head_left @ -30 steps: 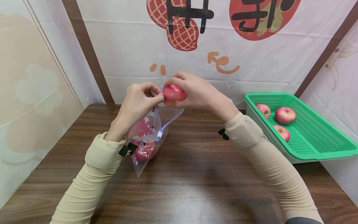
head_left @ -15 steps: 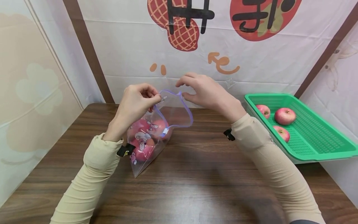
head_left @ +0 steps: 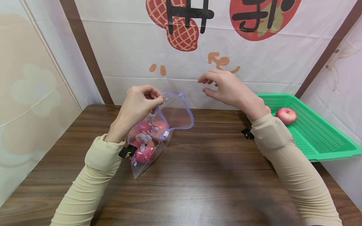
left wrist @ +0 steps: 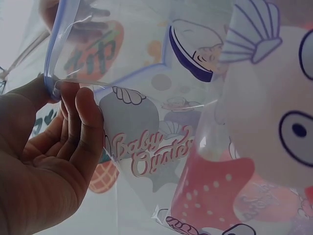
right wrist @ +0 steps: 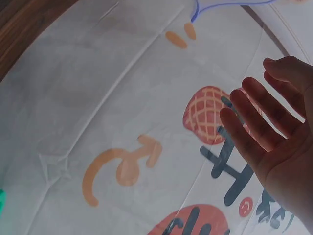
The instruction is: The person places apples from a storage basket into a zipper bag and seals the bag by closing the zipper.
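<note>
My left hand pinches the rim of a clear zip bag between thumb and fingers. Cartoon prints cover the bag, and its blue-purple zip edge gapes wide, with a white slider at the near corner. Several red apples lie inside it. In the left wrist view the bag's printed film fills the space beyond my curled fingers. My right hand hangs in the air right of the bag, fingers loosely bent and holding nothing. The right wrist view shows the same bare palm.
A green plastic basket stands at the right of the brown wooden table. One apple shows fully in it; another is mostly hidden behind my right wrist. A printed cloth hangs behind the table.
My right hand has let go of an apple, which is now in the bag, and moved right towards the basket. The left hand keeps its grip on the rim; the bag's mouth is wider.
</note>
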The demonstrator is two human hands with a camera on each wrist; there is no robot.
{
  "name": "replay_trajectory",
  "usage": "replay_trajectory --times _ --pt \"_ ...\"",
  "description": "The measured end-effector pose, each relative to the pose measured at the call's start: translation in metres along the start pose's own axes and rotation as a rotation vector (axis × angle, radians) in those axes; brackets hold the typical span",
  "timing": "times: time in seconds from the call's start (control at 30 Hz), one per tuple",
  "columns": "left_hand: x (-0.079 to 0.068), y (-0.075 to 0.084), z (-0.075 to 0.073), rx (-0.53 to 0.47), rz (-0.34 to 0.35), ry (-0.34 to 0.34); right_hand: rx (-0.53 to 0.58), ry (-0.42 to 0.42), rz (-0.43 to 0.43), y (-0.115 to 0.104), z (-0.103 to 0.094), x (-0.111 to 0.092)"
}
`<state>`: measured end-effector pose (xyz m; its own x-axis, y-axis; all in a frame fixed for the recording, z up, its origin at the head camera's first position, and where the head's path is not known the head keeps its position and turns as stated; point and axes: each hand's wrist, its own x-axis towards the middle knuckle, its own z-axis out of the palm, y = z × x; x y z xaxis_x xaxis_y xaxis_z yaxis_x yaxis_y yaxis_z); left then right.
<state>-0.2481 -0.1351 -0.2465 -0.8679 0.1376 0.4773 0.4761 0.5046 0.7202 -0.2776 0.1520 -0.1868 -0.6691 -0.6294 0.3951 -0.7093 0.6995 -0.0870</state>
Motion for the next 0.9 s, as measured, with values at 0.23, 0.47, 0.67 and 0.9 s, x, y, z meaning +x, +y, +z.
replay_trajectory --times 0.23,0.47,0.67,0.9 --pt "0.000 -0.002 0.001 0.012 0.013 -0.006 -0.018 0.006 0.053 0.013 -0.002 -0.012" --pt "0.001 -0.002 0.002 0.014 0.014 -0.010 -0.032 0.005 0.099 0.026 -0.006 -0.024" --pt "0.000 -0.001 0.002 0.015 0.015 -0.011 -0.046 0.009 0.126 0.038 -0.010 -0.037" --pt "-0.001 -0.001 0.001 0.020 0.016 -0.002 -0.056 0.007 0.130 0.054 -0.014 -0.056"
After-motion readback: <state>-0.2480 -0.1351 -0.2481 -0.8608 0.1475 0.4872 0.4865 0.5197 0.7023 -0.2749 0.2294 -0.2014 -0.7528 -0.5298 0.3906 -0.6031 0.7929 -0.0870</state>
